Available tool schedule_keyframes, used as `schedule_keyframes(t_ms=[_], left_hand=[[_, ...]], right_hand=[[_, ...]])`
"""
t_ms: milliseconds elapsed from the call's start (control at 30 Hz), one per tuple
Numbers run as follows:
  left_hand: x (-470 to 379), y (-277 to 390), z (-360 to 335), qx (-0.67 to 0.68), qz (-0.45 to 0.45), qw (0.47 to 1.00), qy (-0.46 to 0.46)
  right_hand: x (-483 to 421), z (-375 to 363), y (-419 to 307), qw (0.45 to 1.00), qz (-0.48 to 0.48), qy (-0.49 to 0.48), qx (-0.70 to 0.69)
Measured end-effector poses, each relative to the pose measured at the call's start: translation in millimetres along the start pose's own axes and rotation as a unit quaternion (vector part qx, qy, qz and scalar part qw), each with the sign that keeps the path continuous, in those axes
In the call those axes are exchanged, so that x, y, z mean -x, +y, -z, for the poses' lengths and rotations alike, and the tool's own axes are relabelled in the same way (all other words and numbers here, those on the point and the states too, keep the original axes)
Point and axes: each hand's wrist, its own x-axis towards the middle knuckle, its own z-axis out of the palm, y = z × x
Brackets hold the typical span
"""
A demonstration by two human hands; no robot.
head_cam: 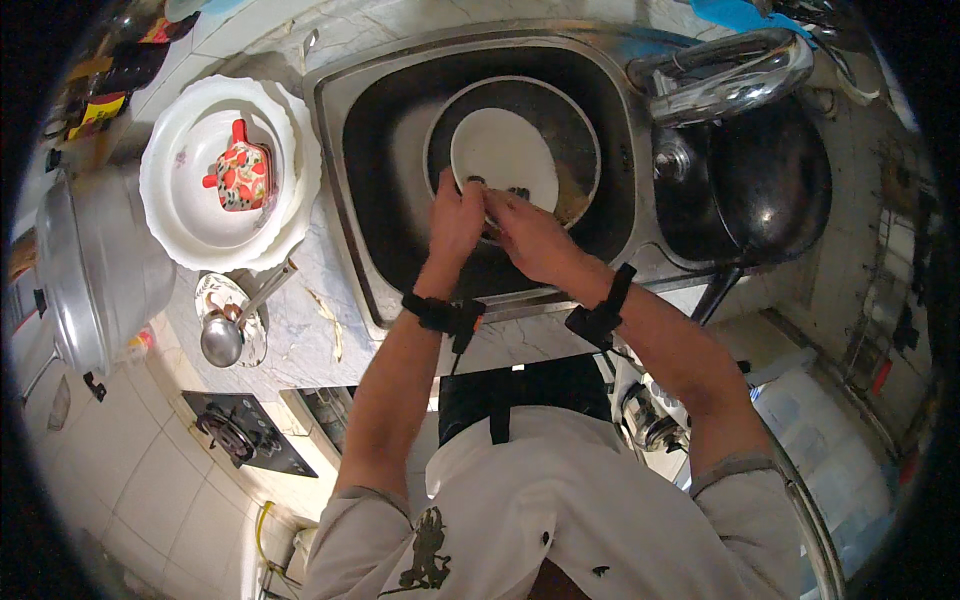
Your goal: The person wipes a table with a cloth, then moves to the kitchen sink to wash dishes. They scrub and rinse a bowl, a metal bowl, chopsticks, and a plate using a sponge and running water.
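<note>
A white oval dish point(504, 146) sits tilted inside a round, dark-bottomed pan point(585, 176), which stands in the steel sink point(390, 202). My left hand point(456, 217) grips the near-left rim of the dish. Right beside it, my right hand point(531, 232) bends over the near rim with its fingers curled inward. Small dark bits show by the fingertips; what they are is unclear. The right fingers are partly hidden, so whether they pinch something cannot be made out. Both wrists wear black straps.
Left of the sink, stacked white scalloped bowls point(161, 180) hold small red patterned dishes point(244, 176). A ladle point(223, 341) rests on a patterned dish point(255, 345) near a large metal pot point(71, 277). Rightward are a chrome faucet point(727, 79) and a black wok point(772, 187).
</note>
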Motion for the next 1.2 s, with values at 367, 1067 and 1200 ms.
schedule_keyframes(t_ms=[367,1067,1200], left_hand=[[3.8,20.7,-9.0,-0.007,0.041,0.999,0.034],[2.7,18.3,12.4,0.284,0.075,0.955,-0.030],[6.5,5.9,-2.6,0.119,0.045,0.992,0.018]], right_hand=[[2.9,-3.0,2.9,0.991,-0.059,-0.008,0.117],[-2.9,-0.6,17.1,0.994,0.014,0.050,0.098],[-5.9,-21.9,2.3,0.994,-0.046,0.088,-0.037]])
